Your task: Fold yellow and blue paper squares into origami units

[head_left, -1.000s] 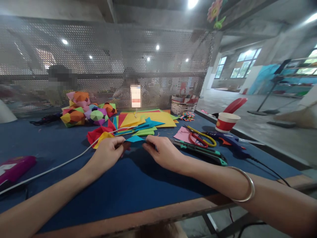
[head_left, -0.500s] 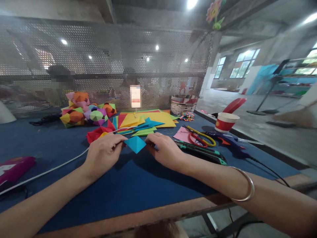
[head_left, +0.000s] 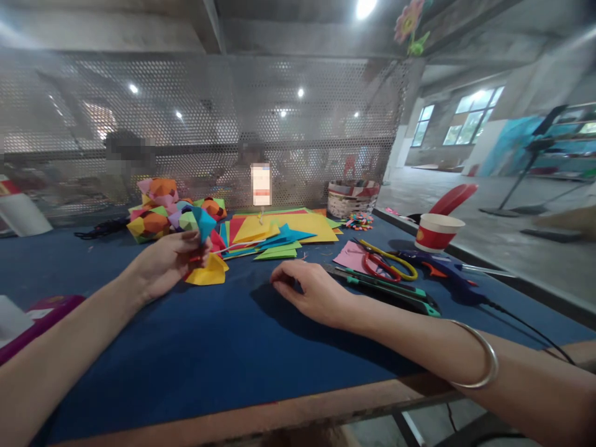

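Blue folded paper (head_left: 203, 221) sits left of the frame's centre; we find it pinched in the left hand (head_left: 162, 264). We note the right hand (head_left: 319, 292) empty, loosely curled below centre, over the surface (head_left: 209, 360), beside the green-black cutter (head_left: 395, 292).

Between the thumb and fingers of my left hand (head_left: 162, 264) I grip a blue paper (head_left: 203, 223), raised over the left half of the tabletop (head_left: 223, 360), with a yellow paper (head_left: 209, 273) lying just beside that hand. My right hand (head_left: 319, 292) rests loosely curled near the tabletop's middle, next to the cutter (head_left: 391, 289), while the scissors (head_left: 393, 252), glue gun (head_left: 451, 282) and cup (head_left: 438, 237) sit farther toward the right edge. Along the far edge are paper balls (head_left: 151, 223) toward the left corner, stacked sheets (head_left: 311, 226) around the middle and a basket (head_left: 352, 202) toward the right corner.
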The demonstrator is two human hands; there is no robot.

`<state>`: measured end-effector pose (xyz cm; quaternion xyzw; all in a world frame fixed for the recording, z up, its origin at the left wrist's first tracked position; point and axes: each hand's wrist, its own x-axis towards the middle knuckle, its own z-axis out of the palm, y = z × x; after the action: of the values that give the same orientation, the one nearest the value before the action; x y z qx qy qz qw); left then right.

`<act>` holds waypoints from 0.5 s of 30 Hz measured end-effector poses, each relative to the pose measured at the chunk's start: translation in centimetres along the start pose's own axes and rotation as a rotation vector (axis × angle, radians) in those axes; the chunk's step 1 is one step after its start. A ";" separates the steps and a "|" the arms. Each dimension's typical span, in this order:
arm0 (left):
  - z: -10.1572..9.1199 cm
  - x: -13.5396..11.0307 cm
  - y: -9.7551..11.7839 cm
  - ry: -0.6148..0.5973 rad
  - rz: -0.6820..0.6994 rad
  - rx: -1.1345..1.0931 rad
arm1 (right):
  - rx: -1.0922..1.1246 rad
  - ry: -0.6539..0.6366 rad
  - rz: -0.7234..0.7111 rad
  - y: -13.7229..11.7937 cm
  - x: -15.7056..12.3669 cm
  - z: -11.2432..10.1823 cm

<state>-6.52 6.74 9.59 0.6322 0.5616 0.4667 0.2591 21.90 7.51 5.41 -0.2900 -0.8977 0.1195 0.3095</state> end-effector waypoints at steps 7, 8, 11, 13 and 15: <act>0.3 -0.8 0.1 -0.375 -0.184 -0.175 | 0.027 0.018 -0.024 0.1 0.0 0.1; 0.6 -0.9 0.1 -0.389 -0.184 -0.172 | 0.027 0.019 -0.023 0.1 0.0 0.1; 0.8 -0.9 0.1 -0.372 -0.165 -0.107 | 0.025 0.020 -0.018 0.2 0.0 0.2; 0.2 -0.4 0.0 -0.285 -0.128 -0.017 | 0.024 0.019 -0.016 0.2 0.0 0.2; -1.0 0.3 -0.2 -0.107 -0.052 0.098 | 0.025 0.015 -0.016 0.2 -0.1 0.2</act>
<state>-7.46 6.84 9.94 0.6533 0.5853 0.3973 0.2698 21.91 7.60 5.15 -0.2796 -0.8961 0.1259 0.3208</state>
